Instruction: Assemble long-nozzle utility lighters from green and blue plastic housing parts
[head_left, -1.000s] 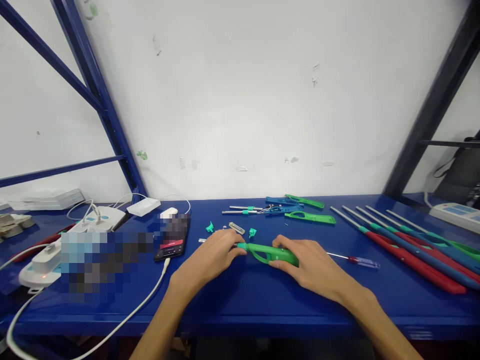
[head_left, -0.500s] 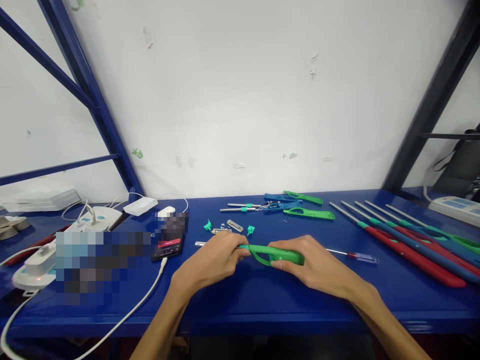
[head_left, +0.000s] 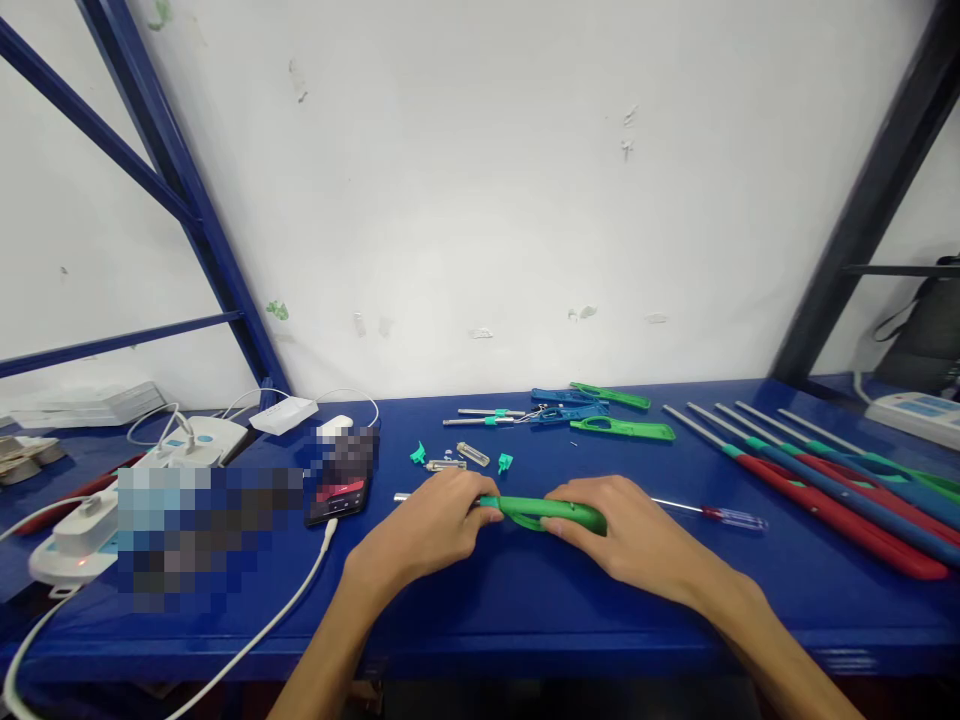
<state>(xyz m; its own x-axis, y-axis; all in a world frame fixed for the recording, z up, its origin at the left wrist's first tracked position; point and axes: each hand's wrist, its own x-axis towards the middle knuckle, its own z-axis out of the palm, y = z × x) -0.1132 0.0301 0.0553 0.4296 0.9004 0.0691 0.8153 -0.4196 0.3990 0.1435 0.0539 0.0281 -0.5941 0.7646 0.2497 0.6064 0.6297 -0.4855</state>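
My left hand (head_left: 442,515) is closed round the metal-tube end of a green long-nosed gas lighter (head_left: 525,508), whose tip sticks out to the left of my fingers. My right hand (head_left: 604,512) grips the thick handle end, fingers over the top and thumb at the near side. Between the hands the trigger loop shows, tilted. Just beyond the left hand lie clear gas tanks (head_left: 472,454) and small teal triggers (head_left: 505,463). A screwdriver (head_left: 739,519) with a clear purple handle lies right of my right hand.
Several finished-looking lighters (head_left: 832,500) lie in a row at right. Green and blue half shells (head_left: 622,429) with metal tubes lie at the back. On the left are a phone (head_left: 337,500) on a white cable, a power strip (head_left: 71,555) and a white box (head_left: 285,414).
The green lighter has rolled slightly between my hands, so its trigger loop looks narrower. Both hands keep their grip. The whole view has shifted a little.
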